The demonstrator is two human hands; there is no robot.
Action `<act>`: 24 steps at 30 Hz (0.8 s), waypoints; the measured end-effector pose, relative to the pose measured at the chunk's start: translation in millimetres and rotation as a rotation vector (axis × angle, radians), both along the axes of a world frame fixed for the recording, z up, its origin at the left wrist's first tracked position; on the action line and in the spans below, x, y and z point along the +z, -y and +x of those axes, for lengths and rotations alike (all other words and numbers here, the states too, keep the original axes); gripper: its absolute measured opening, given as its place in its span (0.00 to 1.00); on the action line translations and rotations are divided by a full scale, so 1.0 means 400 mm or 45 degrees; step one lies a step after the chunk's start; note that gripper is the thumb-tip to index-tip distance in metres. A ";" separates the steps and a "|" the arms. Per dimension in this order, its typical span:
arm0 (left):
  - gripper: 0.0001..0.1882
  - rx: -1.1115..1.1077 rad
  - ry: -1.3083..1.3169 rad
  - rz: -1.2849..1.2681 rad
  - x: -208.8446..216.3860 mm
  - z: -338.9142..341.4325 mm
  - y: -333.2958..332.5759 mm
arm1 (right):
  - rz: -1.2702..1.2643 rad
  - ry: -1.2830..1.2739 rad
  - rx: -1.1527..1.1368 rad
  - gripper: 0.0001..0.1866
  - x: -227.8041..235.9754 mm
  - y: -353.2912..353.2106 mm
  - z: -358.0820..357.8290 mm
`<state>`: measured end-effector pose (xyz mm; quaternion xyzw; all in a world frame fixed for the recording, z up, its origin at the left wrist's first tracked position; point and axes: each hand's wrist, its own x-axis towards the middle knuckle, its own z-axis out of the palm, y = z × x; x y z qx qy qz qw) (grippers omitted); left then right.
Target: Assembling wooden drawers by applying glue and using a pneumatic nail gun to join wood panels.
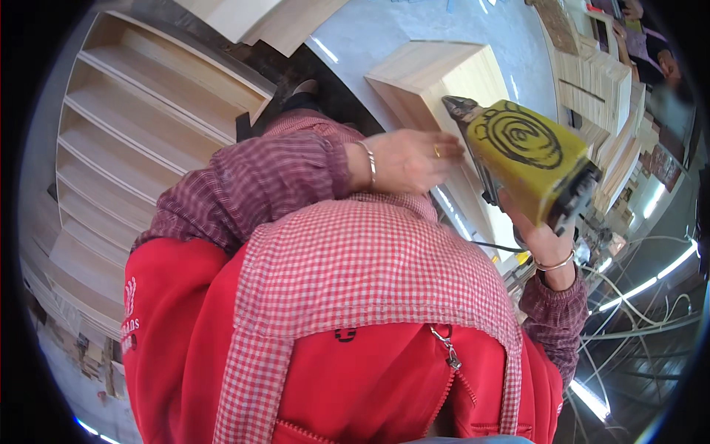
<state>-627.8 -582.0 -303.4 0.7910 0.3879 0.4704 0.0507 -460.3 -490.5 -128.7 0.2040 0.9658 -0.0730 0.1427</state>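
Note:
My right hand (546,240) is wrapped round the handle of a yellow nail gun (521,144) with a dark spiral drawn on its side. The gun's dark nose points toward the upper left, in front of a pale wooden box (433,70) on the bench. I cannot tell whether the nose touches the wood. My left hand (410,161) reaches across my body toward the gun, its fingers stretched out beside the box's near side and slightly blurred. Nothing shows in that hand, though its palm side is hidden.
A light-coloured workbench (362,33) lies beyond the box. At left stands a large wooden frame with several compartments (148,96). Another wooden piece (255,18) juts in at the top. Stacked boards (603,89) stand at right, near another person (654,52). A dark hose (499,246) hangs below the gun.

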 end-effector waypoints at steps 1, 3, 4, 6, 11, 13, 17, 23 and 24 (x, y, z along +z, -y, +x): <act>0.02 -0.015 0.011 0.001 -0.017 0.016 -0.027 | -0.150 -0.085 -0.290 0.17 -0.001 -0.005 0.036; 0.02 0.238 -0.104 0.094 -0.052 0.038 -0.065 | -0.444 -0.262 -0.872 0.18 -0.005 -0.020 0.107; 0.02 0.223 -0.095 0.090 -0.056 0.052 -0.075 | -0.444 -0.255 -0.889 0.18 -0.013 -0.029 0.142; 0.04 0.211 -0.107 0.002 -0.050 0.053 -0.086 | -0.559 -0.173 -1.212 0.19 -0.036 -0.037 0.206; 0.07 0.227 -0.142 -0.110 -0.057 0.046 -0.094 | -0.655 -0.091 -1.466 0.22 -0.060 -0.045 0.233; 0.08 0.252 -0.153 -0.132 -0.060 0.047 -0.099 | -0.627 -0.088 -1.400 0.22 -0.063 -0.049 0.226; 0.08 0.246 -0.166 -0.158 -0.042 0.057 -0.112 | -0.617 -0.058 -1.352 0.22 -0.069 -0.066 0.254; 0.08 0.253 -0.154 -0.169 -0.047 0.082 -0.136 | -0.632 -0.094 -1.377 0.22 -0.083 -0.085 0.290; 0.08 0.252 -0.156 -0.169 -0.049 0.085 -0.141 | -0.632 -0.096 -1.379 0.22 -0.084 -0.089 0.291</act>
